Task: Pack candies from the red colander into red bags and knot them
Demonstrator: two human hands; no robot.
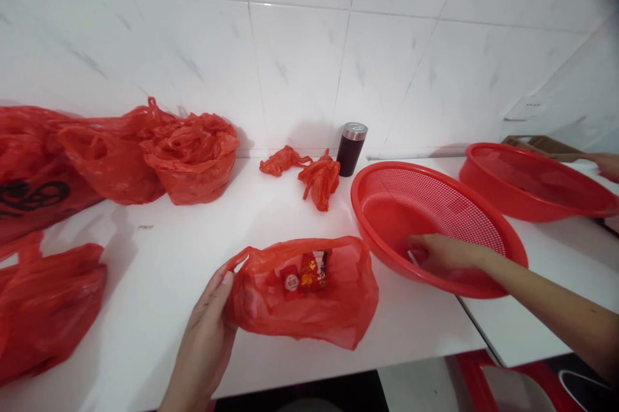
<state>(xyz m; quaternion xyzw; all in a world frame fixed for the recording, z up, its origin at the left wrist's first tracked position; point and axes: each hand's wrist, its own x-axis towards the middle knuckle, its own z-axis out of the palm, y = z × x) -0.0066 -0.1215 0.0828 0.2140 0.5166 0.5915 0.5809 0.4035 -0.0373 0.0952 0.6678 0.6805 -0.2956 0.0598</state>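
My left hand grips a handle of a red plastic bag and holds its mouth open toward me. A few small red wrapped packets lie inside, one with gold marks and one with a white round label. My right hand reaches down into a red perforated plastic basket, just right of the bag. Its fingers are bent together, with a pale sliver beside the fingertips; what they hold is too small to tell.
Filled red bags line the wall at left, with another red bag nearer. Two crumpled red bags lie by a dark tumbler. Another person's hand is beside a second red basket. The white counter ends in front.
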